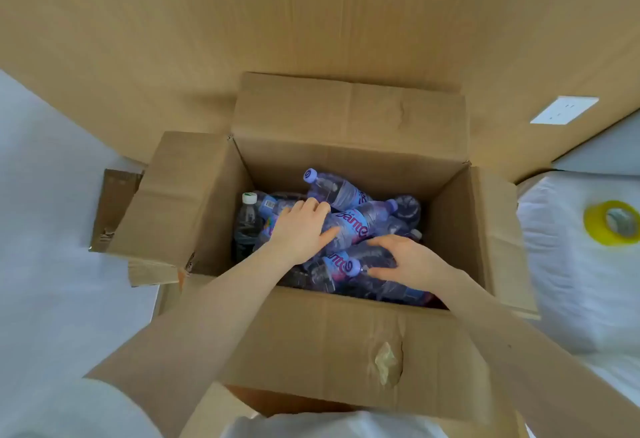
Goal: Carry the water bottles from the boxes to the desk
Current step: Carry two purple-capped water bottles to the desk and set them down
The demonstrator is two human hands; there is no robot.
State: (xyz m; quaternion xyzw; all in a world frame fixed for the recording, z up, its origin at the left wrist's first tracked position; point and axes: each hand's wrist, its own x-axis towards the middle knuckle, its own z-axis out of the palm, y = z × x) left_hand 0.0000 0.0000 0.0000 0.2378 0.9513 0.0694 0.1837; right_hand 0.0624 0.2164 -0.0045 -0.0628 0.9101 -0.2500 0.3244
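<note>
- The left hand (301,229) lies over a purple-labelled bottle (351,226) inside the open cardboard box (346,330). Its fingers curl over the bottle's far side and the thumb runs along the near side, so it grips the body.
- That bottle lies on its side, with its purple cap pointing away from the left hand, out to the right.
- The right hand (403,259) grips a second bottle (374,257) just behind the neck, fingers over the top and thumb underneath. This bottle's purple cap sticks out of the hand toward the left hand.
- The two hands are near each other but apart, both down in the box on top of the heap.
- Just beyond the left hand's fingertips a third bottle (337,189) rests tilted on the pile, cap raised and to the left.
- Left of the left hand a white-capped bottle (247,217) stands upright near the box wall.
- More bottles lie beneath and around both hands; their number cannot be told.
- The box flaps are folded outward, and the near flap lies below both forearms.
- Well to the right of the right hand, outside the box, a yellow tape roll (611,222) lies on a white padded cover (571,281).
- Farther beyond that roll sits a white socket plate (563,110).
</note>
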